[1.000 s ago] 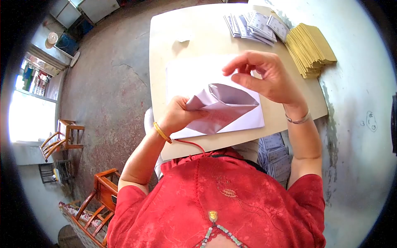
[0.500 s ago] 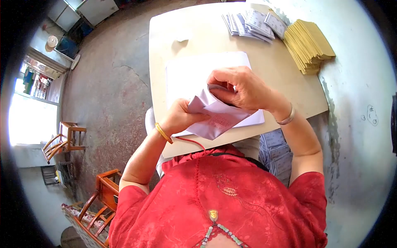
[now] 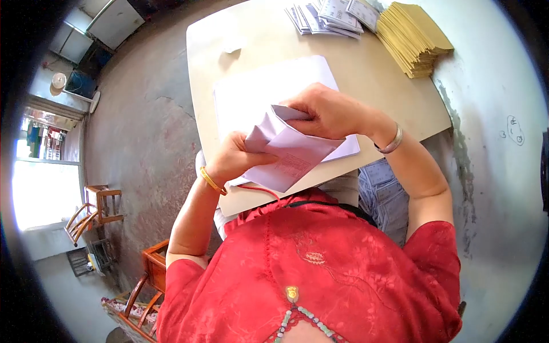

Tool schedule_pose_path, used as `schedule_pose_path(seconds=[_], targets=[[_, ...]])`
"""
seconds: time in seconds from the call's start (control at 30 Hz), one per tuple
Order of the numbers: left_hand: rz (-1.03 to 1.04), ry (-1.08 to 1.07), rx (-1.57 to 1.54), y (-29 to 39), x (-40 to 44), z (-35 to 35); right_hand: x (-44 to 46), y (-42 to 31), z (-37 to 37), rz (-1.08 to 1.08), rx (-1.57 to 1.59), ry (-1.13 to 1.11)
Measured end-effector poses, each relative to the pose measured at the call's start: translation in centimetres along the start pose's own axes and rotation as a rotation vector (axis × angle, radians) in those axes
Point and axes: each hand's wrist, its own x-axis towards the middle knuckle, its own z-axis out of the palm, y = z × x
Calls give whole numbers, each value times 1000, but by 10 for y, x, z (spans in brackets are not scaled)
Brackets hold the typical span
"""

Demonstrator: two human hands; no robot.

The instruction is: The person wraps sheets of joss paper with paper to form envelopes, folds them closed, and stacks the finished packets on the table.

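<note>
A pale white paper envelope (image 3: 300,151) with faint reddish print is held up over the near edge of the table, its mouth spread apart at the top. My left hand (image 3: 235,157) grips its left side, thumb across the front. The curled fingers of my right hand (image 3: 329,111) are at the mouth, partly inside and closed on its upper edge; the fingertips are hidden. Under both hands lies a stack of white paper (image 3: 257,80) on the table.
The pale table (image 3: 203,57) holds a small white scrap (image 3: 231,46), a pile of printed white envelopes (image 3: 337,17) and a tall bundle of yellow-brown envelopes (image 3: 412,37) near the wall. More printed envelopes (image 3: 383,188) lie below the table's near right edge. Wooden chairs (image 3: 154,266) stand at left.
My right hand has turned, and its fingers sit lower in the envelope's mouth. The envelope has tilted slightly and its printed front shows more. The whole view has shifted a little.
</note>
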Motion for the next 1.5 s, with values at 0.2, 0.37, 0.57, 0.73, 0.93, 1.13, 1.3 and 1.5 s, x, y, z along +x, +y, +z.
schedule_pose_path(seconds=[0.2, 0.37, 0.57, 0.73, 0.93, 1.13, 1.3, 1.5], targets=[[-57, 9, 42, 0, 4, -2, -5, 16, 9, 79, 73, -35], [-36, 80, 2, -6, 2, -8, -20, 26, 0, 182, 253, 34], [-70, 140, -23, -1, 3, 6, -31, 16, 19, 198, 337, 249], [85, 137, -179, 7, 7, 11, -31, 8, 26, 185, 207, 307], [265, 168, -178, 25, 19, 2, -30, 14, 29, 152, 125, 295], [317, 373, -249, 40, 15, 10, -43, 27, 15, 192, 130, 269], [546, 390, -139, 43, 17, 1, -39, 13, -4, -34, -278, 411], [871, 317, 414, 42, 24, -15, -35, 21, -3, -306, -823, 562]])
